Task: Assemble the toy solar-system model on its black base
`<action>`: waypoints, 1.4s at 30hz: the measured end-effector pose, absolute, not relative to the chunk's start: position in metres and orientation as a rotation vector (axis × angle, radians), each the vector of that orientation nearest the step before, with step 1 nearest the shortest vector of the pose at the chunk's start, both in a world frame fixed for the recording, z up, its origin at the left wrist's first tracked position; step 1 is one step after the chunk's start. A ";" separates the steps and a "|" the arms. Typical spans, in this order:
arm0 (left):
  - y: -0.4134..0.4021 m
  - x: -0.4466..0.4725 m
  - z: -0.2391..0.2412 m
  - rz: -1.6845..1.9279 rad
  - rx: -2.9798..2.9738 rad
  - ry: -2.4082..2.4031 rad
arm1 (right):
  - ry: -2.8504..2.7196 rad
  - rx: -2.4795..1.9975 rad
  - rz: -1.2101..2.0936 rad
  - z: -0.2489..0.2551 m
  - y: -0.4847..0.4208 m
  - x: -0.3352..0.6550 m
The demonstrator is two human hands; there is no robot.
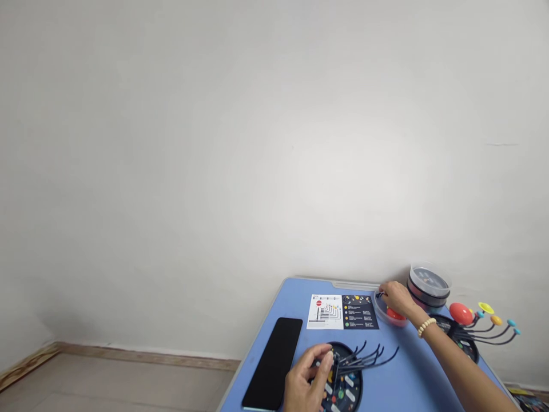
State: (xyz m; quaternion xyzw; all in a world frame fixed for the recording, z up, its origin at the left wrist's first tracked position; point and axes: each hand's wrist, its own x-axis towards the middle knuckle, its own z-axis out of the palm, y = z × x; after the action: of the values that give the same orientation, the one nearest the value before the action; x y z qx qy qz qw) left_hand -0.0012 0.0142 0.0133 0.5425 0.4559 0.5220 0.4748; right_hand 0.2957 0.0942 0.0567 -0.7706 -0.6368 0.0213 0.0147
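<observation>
My left hand (309, 377) has its thumb and fingers closed at the post of a partly built solar system model. The model's round black base (349, 395), printed with coloured planets, lies flat on the table. Several thin black curved arms (369, 361) fan out to the right from the post, with no balls on their tips. Over at the back right, my right hand (395, 296) reaches into a shallow clear plastic tray (381, 313). Its fingers are bent down near a dark piece; what they hold is hidden. A red ball (394, 314) sits in the tray under the hand.
A printed instruction sheet (325, 320) and a black phone (274, 361) lie on the blue table (403, 389). Stacked round containers (429, 286) stand at the back right. Beside my right forearm is another model with a red ball (461, 313). A wall rises behind.
</observation>
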 end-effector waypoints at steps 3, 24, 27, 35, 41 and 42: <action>0.014 -0.001 0.014 1.275 1.322 1.116 | -2.003 -2.381 0.054 0.057 0.092 0.292; 0.015 -0.004 0.015 1.312 1.309 1.085 | -2.044 -2.495 -0.061 0.059 0.092 0.272; 0.015 -0.004 0.016 1.319 1.303 1.076 | -1.999 -2.518 -0.066 0.057 0.092 0.272; 0.014 -0.004 0.019 1.336 1.321 1.075 | -1.871 -2.505 0.011 0.058 0.093 0.271; 0.013 -0.003 0.019 1.372 1.353 1.070 | -1.727 -2.360 0.115 0.064 0.089 0.274; 0.014 -0.004 0.020 1.386 1.363 1.074 | -1.700 -2.314 0.133 0.068 0.087 0.275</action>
State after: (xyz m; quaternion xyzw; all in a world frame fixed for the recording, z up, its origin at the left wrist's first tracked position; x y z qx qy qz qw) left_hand -0.0038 0.0137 0.0197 0.5497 0.4334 0.5593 0.4442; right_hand 0.2755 0.0870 0.0682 -0.7978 -0.5862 0.0460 0.1331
